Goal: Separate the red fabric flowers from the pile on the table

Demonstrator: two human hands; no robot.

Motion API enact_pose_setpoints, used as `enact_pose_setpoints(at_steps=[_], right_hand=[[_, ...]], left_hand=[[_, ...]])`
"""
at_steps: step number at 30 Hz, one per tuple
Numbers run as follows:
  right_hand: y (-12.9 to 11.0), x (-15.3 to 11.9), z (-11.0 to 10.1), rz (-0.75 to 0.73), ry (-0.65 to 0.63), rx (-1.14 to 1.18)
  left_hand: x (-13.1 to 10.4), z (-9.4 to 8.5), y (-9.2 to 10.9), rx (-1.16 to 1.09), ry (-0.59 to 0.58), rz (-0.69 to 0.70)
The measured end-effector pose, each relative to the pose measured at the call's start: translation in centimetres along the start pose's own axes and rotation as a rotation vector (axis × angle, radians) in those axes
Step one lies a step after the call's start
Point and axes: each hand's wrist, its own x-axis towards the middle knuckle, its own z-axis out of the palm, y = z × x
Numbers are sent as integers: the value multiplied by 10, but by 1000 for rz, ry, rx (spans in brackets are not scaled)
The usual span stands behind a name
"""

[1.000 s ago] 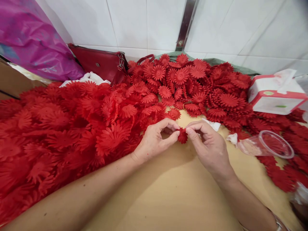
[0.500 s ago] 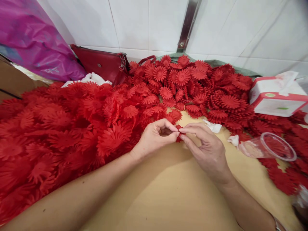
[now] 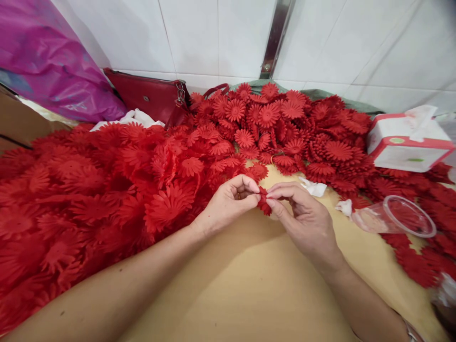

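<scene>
Between my two hands, above the tan tabletop (image 3: 256,285), is a small dark red artificial flower piece (image 3: 263,202). My left hand (image 3: 231,202) pinches its left side between thumb and forefinger. From the right, thumb and forefinger of my right hand (image 3: 302,209) are closed on the same piece. The fingertips cover part of it. To the left spreads a large heap of bright red fabric flowers (image 3: 167,206), close beside my left hand. Behind my hands rises a second pile of darker red flowers (image 3: 270,116).
A tissue box (image 3: 409,142) stands on the right among flowers. Nearer lies a clear plastic cup (image 3: 409,216) on its side, with crumpled tissue (image 3: 313,186) close by. At the back left are a red handbag (image 3: 146,97) and a purple bag (image 3: 57,61) near the tiled wall (image 3: 192,38).
My fingertips have drawn slightly apart, my left hand shifting a little left. More of the red flower piece shows between them.
</scene>
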Motion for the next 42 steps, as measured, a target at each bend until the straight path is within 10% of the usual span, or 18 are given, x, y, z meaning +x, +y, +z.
enact_pose_setpoints(at_steps=[10, 21, 42], right_hand=[[11, 0, 8, 359, 143, 544], [6, 2, -1, 240, 74, 113], [29, 11, -15, 334, 350, 421]], left_hand=[[4, 8, -10, -161, 1, -56], [-1, 8, -10, -210, 39, -52], [1, 6, -16, -204, 134, -9]])
